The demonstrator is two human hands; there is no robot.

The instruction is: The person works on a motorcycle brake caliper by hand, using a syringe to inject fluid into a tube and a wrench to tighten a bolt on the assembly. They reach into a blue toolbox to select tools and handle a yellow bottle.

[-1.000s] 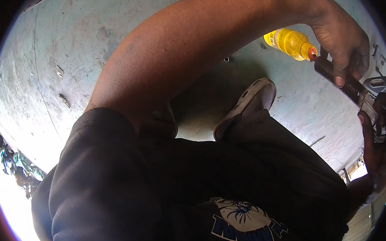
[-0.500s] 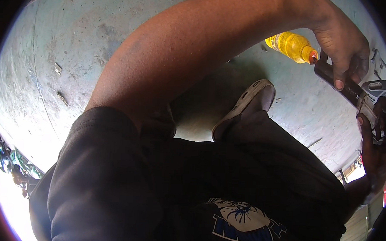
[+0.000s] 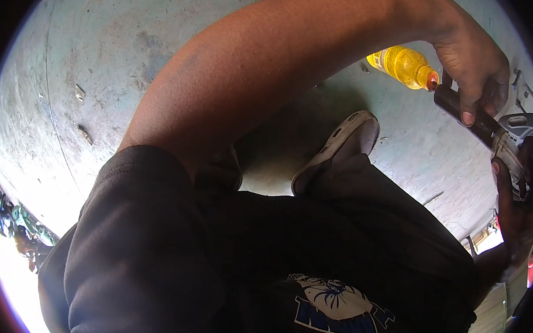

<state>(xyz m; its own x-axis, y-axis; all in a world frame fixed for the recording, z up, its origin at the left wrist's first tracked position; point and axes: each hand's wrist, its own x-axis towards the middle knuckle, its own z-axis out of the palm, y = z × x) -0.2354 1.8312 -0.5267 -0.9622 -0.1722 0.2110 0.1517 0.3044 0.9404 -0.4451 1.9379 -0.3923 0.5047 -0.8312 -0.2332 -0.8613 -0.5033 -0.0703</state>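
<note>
Dark tool (image 3: 481,129), at right: left hand (image 3: 476,66) closed round its tube-shaped body, right hand (image 3: 514,209) with thumb against its metal head (image 3: 507,146), other fingers too shadowed to tell. Step in hand, seemingly: steadying the tool, which calls for firm two-handed support. Beyond: pale shoe (image 3: 365,132); yellow bottle (image 3: 407,68) crowding the tool's end; scuffed floor (image 3: 116,50).

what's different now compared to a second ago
Very little: the view has turned slightly, so the bottle and tube sit a touch lower in the picture. Nothing was visibly taken hold of or let go. The left hand stays on the tube, the right hand at its metal end, the bottle on the floor.
</note>
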